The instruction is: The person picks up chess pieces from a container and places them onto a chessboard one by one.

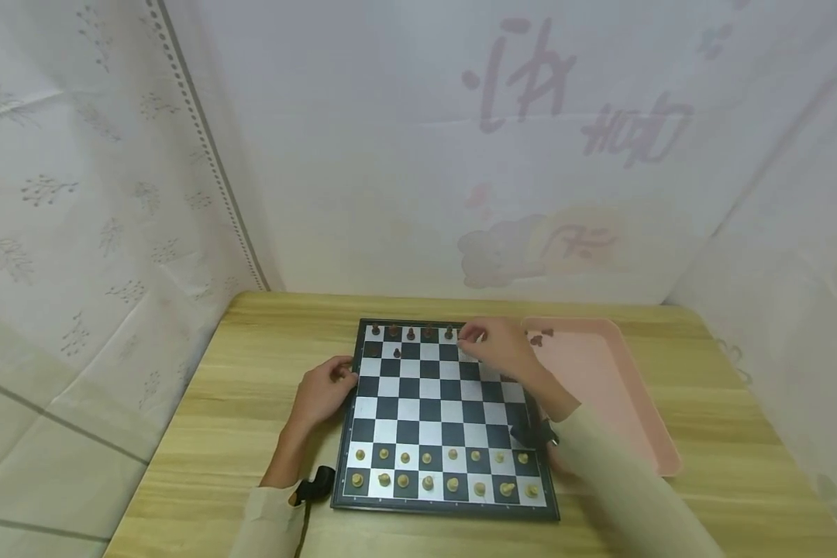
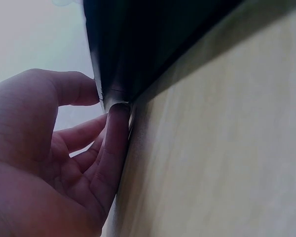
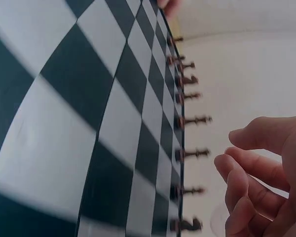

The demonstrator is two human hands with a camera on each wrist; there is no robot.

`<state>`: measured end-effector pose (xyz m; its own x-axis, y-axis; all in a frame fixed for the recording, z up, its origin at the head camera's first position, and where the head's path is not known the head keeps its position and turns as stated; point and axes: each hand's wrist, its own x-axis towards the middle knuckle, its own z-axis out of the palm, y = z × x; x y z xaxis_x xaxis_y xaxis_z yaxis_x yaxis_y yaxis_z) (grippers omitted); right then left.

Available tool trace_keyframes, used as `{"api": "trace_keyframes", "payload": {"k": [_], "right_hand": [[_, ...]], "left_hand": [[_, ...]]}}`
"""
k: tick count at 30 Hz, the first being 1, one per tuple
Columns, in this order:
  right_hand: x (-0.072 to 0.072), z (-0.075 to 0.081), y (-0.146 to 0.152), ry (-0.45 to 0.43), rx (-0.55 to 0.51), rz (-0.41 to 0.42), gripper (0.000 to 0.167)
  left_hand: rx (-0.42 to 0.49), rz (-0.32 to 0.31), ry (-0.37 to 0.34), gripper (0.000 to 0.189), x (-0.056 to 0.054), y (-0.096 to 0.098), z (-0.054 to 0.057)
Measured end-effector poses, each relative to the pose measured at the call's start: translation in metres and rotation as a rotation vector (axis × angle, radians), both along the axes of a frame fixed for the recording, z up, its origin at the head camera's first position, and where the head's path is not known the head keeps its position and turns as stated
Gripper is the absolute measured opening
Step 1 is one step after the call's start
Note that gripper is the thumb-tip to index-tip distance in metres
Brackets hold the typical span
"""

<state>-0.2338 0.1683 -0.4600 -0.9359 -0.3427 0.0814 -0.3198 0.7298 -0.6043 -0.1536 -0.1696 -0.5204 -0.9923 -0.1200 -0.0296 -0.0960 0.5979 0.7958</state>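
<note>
A black-and-white chessboard (image 1: 428, 389) lies on the wooden table. My left hand (image 1: 326, 390) holds its left edge; in the left wrist view the thumb and fingertips (image 2: 119, 111) touch the board's dark side. Over the far right part of the board is my right hand (image 1: 501, 345), its fingers bent. The right wrist view shows a gap between its thumb and fingers (image 3: 237, 173), with no piece seen there. Dark brown chess pieces (image 1: 428, 332) stand along the far row, and a dark pawn (image 1: 397, 353) in front of them. Cream chess pieces (image 1: 428, 482) fill the two near rows.
A pink tray (image 1: 645, 395) sits right of the board, partly under my right forearm. Several dark pieces (image 1: 537, 339) lie at its far left corner. Pale printed cloth (image 1: 363, 155) hangs behind the table (image 1: 251, 434) and at both sides.
</note>
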Motion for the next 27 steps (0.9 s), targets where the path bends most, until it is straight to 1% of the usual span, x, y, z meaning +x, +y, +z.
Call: {"api": "trace_keyframes", "payload": {"k": [3, 8, 11, 13, 14, 18, 20, 21, 23, 25, 27], "right_hand": [[0.002, 0.001, 0.017, -0.007, 0.013, -0.049, 0.019], [0.004, 0.001, 0.047, -0.072, -0.008, -0.132, 0.023], [0.004, 0.0, 0.067, -0.076, -0.036, -0.146, 0.022], [0.003, 0.001, 0.081, -0.055, -0.06, -0.133, 0.024], [0.003, 0.002, 0.088, -0.038, -0.049, -0.127, 0.025], [0.003, 0.003, 0.114, 0.064, 0.085, -0.135, 0.024], [0.002, 0.0, 0.125, 0.121, 0.156, -0.126, 0.024], [0.001, -0.002, 0.131, 0.144, 0.171, -0.113, 0.025], [-0.002, -0.008, 0.139, 0.176, 0.16, -0.056, 0.03], [-0.005, -0.015, 0.145, 0.189, 0.133, -0.001, 0.041], [-0.008, -0.021, 0.15, 0.201, 0.126, 0.027, 0.04]], "left_hand": [[0.006, -0.001, 0.0, 0.043, 0.001, 0.0, 0.0], [0.0, -0.006, -0.005, 0.042, 0.001, 0.0, -0.001], [0.0, -0.008, -0.01, 0.043, 0.001, -0.001, -0.001], [0.004, -0.007, -0.01, 0.043, 0.001, 0.0, 0.0], [0.006, -0.007, -0.011, 0.043, 0.001, 0.0, 0.0], [0.012, -0.005, -0.008, 0.043, 0.001, 0.0, 0.001], [0.01, -0.004, -0.008, 0.043, 0.0, 0.0, 0.0], [0.009, -0.004, -0.008, 0.043, 0.0, 0.0, 0.0], [0.007, -0.004, -0.005, 0.042, 0.0, 0.0, 0.0], [0.008, -0.004, -0.005, 0.042, 0.0, 0.0, 0.0], [0.013, -0.004, -0.001, 0.042, 0.001, 0.0, 0.0]]}}
